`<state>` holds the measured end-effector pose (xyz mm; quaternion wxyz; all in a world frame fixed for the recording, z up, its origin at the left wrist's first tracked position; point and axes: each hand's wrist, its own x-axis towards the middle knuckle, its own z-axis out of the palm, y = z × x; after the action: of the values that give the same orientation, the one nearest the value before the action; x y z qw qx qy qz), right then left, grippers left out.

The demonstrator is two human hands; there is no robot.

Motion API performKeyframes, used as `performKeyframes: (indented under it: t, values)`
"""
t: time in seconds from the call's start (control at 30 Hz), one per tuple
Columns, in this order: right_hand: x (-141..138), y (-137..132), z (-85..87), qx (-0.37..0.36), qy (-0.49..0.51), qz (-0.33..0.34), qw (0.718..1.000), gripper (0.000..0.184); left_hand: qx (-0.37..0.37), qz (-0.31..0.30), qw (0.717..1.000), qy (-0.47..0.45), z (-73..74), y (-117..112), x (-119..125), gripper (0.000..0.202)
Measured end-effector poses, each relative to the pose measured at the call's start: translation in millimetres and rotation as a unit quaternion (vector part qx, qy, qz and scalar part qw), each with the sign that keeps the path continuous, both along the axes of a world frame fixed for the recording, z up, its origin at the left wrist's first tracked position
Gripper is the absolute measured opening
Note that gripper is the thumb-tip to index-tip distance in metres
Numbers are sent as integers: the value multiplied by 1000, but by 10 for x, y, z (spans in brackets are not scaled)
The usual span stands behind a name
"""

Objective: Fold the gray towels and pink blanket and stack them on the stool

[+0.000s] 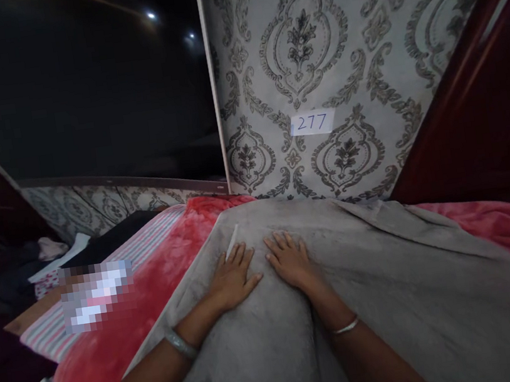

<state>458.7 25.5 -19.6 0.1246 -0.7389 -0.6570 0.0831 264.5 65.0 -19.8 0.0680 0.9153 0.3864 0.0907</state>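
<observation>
Your left hand (232, 278) and right hand (290, 262) lie flat, fingers spread, gripping nothing. The gray plush blanket (267, 347) is under both palms. Left of your hands, a red blanket (100, 355) peeks out because the gray one stops there.

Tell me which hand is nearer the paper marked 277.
Right: the right hand is below the paper, slightly to its left; the left hand is farther left.

Grey blanket (375, 300): soft plush cloth, matt. Screen (80, 95): smooth, glossy. Bangle (346, 326): shiny metal.
</observation>
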Motion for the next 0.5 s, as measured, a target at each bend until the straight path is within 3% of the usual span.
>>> performKeyframes:
  t: [0.17,0.3,0.4,0.5]
  values:
    - [74,51,-69,9,2,-12,1000,56,-6,6,1000,-14,-21,17,-18,71]
    - [260,107,-148,69,39,-106,991,59,6,17,999,-27,60,-24,-15,64]
    - [397,148,-197,105,83,-142,981,61,3,26,1000,-9,115,-166,-102,61]
    - [468,183,-219,128,128,-160,970,65,12,-3,1000,11,96,-425,-284,68]
